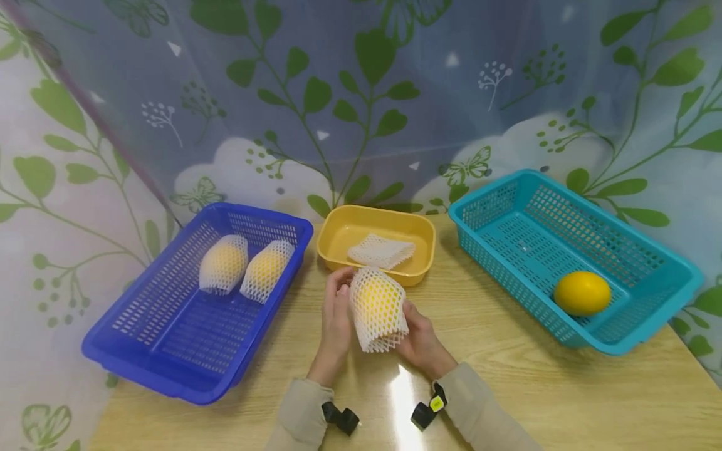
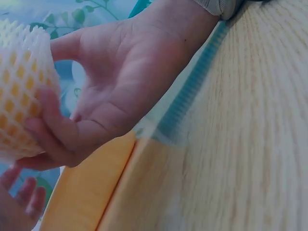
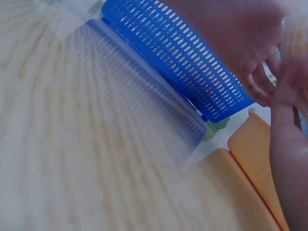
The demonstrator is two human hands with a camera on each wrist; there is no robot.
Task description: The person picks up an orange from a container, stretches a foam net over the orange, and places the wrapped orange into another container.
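Observation:
Both hands hold a yellow, mango-like fruit in a white foam net (image 1: 379, 308) above the table, in front of the yellow tray. On its left side, the left hand (image 1: 336, 319) has its thumb and forefinger at the net's upper edge. The right hand (image 1: 423, 341) grips the lower right side; its curled fingers press the net in the left wrist view, where the wrapped fruit (image 2: 21, 96) is cut off. A flat, loose foam net (image 1: 382, 250) lies in the yellow tray (image 1: 376, 214). The fruit's far side is hidden.
At left, a blue basket (image 1: 197, 394) holds two net-wrapped fruits (image 1: 224, 263). A teal basket (image 1: 496, 275) at right contains a bare yellow fruit (image 1: 583, 293). The wooden table (image 1: 507, 388) meets a leaf-patterned cloth (image 1: 338, 94) behind the containers.

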